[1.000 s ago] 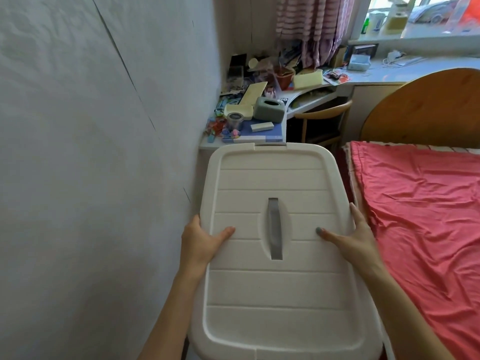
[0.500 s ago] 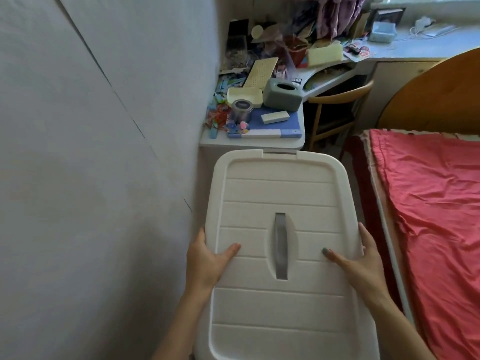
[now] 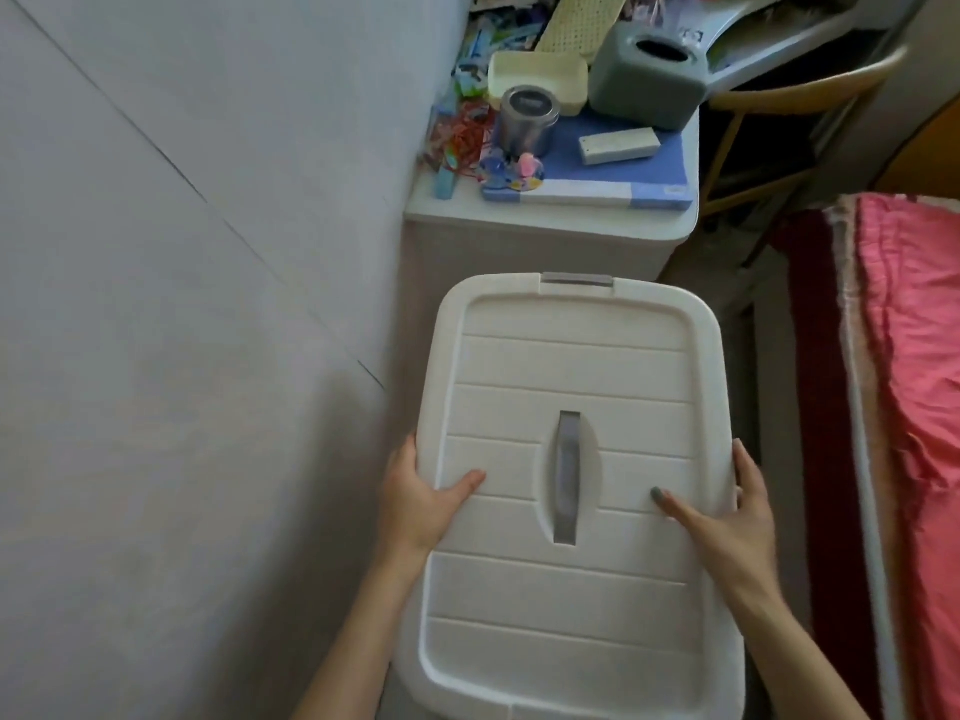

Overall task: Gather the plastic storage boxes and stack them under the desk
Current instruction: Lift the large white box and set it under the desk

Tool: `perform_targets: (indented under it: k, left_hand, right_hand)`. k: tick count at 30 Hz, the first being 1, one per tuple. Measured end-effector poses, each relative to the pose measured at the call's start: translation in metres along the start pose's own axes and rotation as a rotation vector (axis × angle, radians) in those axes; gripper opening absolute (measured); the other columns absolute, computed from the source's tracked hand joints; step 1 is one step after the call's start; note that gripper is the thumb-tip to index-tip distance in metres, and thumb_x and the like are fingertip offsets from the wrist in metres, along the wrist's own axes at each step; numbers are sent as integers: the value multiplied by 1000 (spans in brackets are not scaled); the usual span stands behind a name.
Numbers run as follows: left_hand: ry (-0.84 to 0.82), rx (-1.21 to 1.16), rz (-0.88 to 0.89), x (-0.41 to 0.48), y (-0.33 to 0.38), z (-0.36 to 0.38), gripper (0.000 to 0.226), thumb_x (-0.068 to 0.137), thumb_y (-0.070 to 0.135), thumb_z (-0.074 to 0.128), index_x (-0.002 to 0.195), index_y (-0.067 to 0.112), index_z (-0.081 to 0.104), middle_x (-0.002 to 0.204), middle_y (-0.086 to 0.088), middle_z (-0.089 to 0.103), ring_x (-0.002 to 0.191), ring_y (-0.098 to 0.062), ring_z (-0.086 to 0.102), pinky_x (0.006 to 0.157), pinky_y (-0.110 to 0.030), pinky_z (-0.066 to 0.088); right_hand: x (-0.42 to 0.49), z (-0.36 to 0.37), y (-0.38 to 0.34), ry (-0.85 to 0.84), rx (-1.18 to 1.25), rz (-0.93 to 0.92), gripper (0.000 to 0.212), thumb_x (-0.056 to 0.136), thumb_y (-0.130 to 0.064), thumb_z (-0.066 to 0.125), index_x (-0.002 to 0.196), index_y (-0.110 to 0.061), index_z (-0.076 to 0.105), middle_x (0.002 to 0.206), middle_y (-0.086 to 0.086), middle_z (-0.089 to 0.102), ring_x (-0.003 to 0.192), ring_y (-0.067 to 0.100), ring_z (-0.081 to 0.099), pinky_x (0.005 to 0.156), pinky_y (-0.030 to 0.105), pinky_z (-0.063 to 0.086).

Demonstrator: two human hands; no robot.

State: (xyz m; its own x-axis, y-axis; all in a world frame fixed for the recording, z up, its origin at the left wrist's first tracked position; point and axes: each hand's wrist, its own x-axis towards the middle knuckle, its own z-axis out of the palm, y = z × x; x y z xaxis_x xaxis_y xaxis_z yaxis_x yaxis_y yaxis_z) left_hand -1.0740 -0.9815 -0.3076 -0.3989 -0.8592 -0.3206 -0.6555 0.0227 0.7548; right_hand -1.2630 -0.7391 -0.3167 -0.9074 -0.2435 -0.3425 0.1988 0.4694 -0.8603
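Lowered below the counter top, the storage box fills lower centre; left hand and right hand fingers grip its sides.

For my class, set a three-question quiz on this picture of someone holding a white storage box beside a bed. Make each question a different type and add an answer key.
1. True or false: the left hand and the right hand hold the white storage box by its opposite side edges.
2. What lies to the right of the box? A: the wall. B: the red-sheeted bed. C: a chair.
3. Short answer: which digit of each hand rests on top of the lid?

Key
1. True.
2. B.
3. The thumb.
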Motion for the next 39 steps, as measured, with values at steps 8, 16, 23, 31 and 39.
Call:
perform_targets:
  k: [8, 16, 23, 31, 39]
  left_hand:
    - [12, -2, -97, 53, -62, 56, 89, 58, 35, 92, 133, 5, 53, 127, -13, 62, 118, -30, 59, 101, -45, 47]
    - [-13, 49, -194, 113, -138, 111, 99, 58, 42, 91, 139, 4, 47, 136, -15, 56, 125, -32, 54, 105, -46, 44]
    - [-16, 85, -188, 158, -194, 149, 85, 58, 38, 92, 128, 7, 55, 124, -14, 63, 114, -32, 60, 97, -45, 49]
    - [-56, 102, -241, 202, -251, 180, 97, 58, 42, 91, 137, 8, 47, 135, -12, 57, 123, -31, 55, 103, -45, 46]
    - [-59, 162, -256, 236, -303, 207, 92, 55, 46, 91, 131, 10, 52, 128, -10, 60, 116, -30, 58, 99, -42, 48]
  right_hand:
    - [54, 50, 52, -20, -32, 72, 104, 65, -21, 90, 149, -39, 31, 154, -4, 38, 140, 26, 39, 110, 58, 37]
    - [101, 106, 122, -67, -26, 119, 99, 70, -20, 87, 150, -36, 31, 155, -4, 35, 141, 26, 37, 111, 58, 35]
    - [143, 154, 181, -85, -72, 169, 102, 69, -24, 87, 151, -35, 28, 156, -5, 32, 142, 23, 34, 114, 55, 33]
    - [177, 198, 238, -95, -107, 191, 102, 68, -22, 88, 151, -31, 30, 155, -3, 33, 142, 21, 34, 117, 48, 31]
    - [207, 233, 295, -138, -118, 245, 99, 67, -17, 89, 148, -29, 34, 147, 3, 44, 130, 21, 46, 110, 45, 41]
